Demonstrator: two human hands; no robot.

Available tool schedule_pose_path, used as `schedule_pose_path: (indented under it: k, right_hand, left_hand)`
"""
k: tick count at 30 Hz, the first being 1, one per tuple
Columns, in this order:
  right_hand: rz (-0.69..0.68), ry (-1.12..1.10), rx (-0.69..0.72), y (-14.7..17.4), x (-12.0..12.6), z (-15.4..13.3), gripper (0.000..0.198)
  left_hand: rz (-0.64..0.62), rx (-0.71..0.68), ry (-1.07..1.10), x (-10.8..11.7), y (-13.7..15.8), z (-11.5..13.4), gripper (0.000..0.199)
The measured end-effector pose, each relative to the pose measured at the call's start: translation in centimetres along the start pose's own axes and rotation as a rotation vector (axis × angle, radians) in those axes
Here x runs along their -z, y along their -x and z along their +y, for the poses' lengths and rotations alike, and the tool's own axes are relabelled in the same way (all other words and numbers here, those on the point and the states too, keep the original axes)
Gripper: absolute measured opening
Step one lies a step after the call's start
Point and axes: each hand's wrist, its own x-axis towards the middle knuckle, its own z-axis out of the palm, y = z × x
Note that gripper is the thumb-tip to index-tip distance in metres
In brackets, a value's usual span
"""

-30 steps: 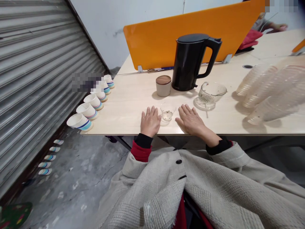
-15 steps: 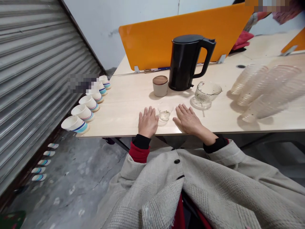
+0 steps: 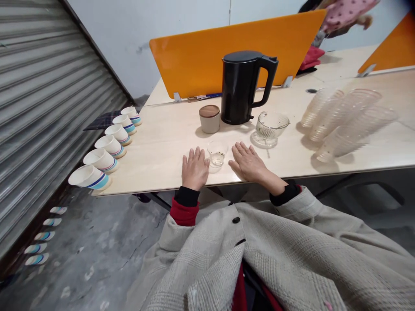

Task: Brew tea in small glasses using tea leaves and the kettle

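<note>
plainly, both hands lie palm down on the pale tabletop (image 3: pixel 162 142), near its front edge. the left hand (image 3: pixel 195 169) has its fingers stretched out straight and lying close together, pointing away from the body, with the thumb toward the middle. the right hand (image 3: pixel 249 162) lies just as flat, its fingers extended and angled inward, the thumb a little apart from them; each hand rests loose, its grip undone.

between the two hands stands a small clear cup (image 3: pixel 217 154), upright, with dark specks low inside it. it sits just beside the left thumb, though i cannot tell whether they touch, and a narrow strip of table separates it from the right hand.

behind the cup is a grey canister (image 3: pixel 209 122) with a brown lid (image 3: pixel 209 111), and next to that a black kettle (image 3: pixel 239 90), its handle turned to the right. a ribbed glass vessel (image 3: pixel 269 129) stands beyond the right hand. farther right, stacks of clear plastic cups (image 3: pixel 352 125) lean over at a slant. six paper cups (image 3: pixel 100 160) with blue bands line the table's left edge, and an orange divider (image 3: pixel 191 65) rises behind the kettle.
</note>
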Motion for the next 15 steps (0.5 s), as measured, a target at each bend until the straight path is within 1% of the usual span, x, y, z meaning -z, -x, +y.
schedule_pose_path:
  k: [11, 15]
  right_hand:
    - [0.011, -0.015, -0.001, -0.30, -0.47, 0.22, 0.075]
    - [0.007, -0.004, -0.002, -0.29, -0.48, 0.19, 0.075]
  left_hand:
    - [-0.022, 0.012, -0.025, 0.14, -0.06, 0.14, 0.060]
    - [-0.010, 0.008, -0.022, 0.08, -0.08, 0.10, 0.060]
